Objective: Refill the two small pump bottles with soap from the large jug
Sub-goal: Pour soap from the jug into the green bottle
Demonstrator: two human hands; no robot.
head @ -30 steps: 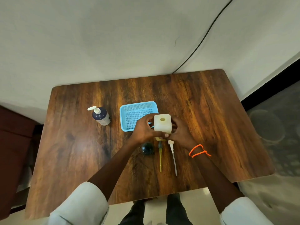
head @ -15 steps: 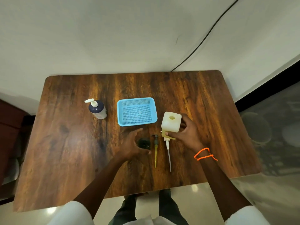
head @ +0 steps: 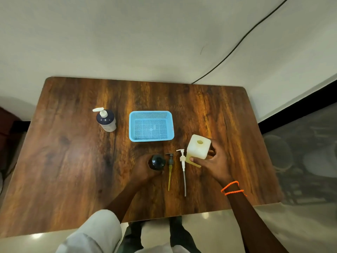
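Observation:
A pale square jug (head: 199, 149) with an open round mouth stands right of centre, gripped by my right hand (head: 212, 162). A small dark bottle (head: 157, 161) with no pump stands at the table's middle, and my left hand (head: 144, 168) wraps its left side. Two loose pumps lie between the hands: a dark pump (head: 170, 168) with a yellowish tube and a white pump (head: 182, 167) with a long clear tube. A second small bottle (head: 106, 120), dark blue with a white pump fitted, stands at the back left.
A light blue mesh basket (head: 168, 125) sits behind the hands at the middle of the wooden table (head: 63, 161). A black cable (head: 237, 41) runs down the wall to the table's back edge. My legs show below the near edge.
My left hand let go of the jug and dropped onto the dark bottle. My right hand carried the jug to the right and down, past the two pumps.

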